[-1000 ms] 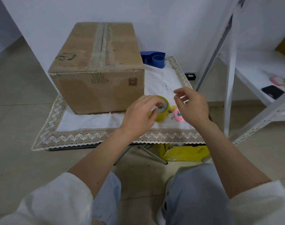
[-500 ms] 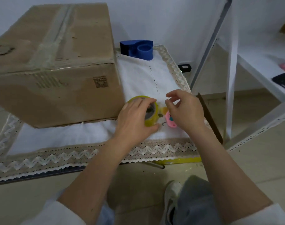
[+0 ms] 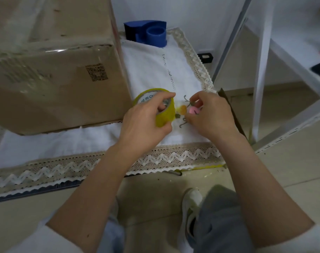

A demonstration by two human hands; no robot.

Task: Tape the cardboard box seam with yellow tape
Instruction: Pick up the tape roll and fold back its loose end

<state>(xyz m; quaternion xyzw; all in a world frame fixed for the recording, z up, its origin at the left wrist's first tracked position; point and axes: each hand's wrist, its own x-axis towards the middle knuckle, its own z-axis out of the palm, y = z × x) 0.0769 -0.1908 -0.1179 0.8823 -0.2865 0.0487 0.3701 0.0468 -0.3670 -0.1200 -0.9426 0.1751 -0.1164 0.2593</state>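
Holding the yellow tape roll (image 3: 158, 108) upright on its edge just above the white cloth of the desk (image 3: 155, 66), the left hand (image 3: 146, 125) has its grip clamped on the roll: fingers curl over the rim into the core and the thumb presses the outer band. The right hand (image 3: 208, 115) sits just beside it, on the roll's right, fingers curled in a pinch at the roll's face; whether they have caught the free end of the tape cannot be told, as the strip is clear of view or too thin to see.

The cardboard box (image 3: 55, 70) stands on the same desk, up and to the left of both hands, its near corner almost touching the roll. The left hand is the nearer to it. The seam on its top runs away from the person, so the tape would likely have to travel up and left onto the lid.

A blue tape dispenser (image 3: 148, 34) stands behind, near the wall. Embroidered orange and pink motifs (image 3: 189, 109) lie on the cloth between the hands. Nothing stands between roll and box.
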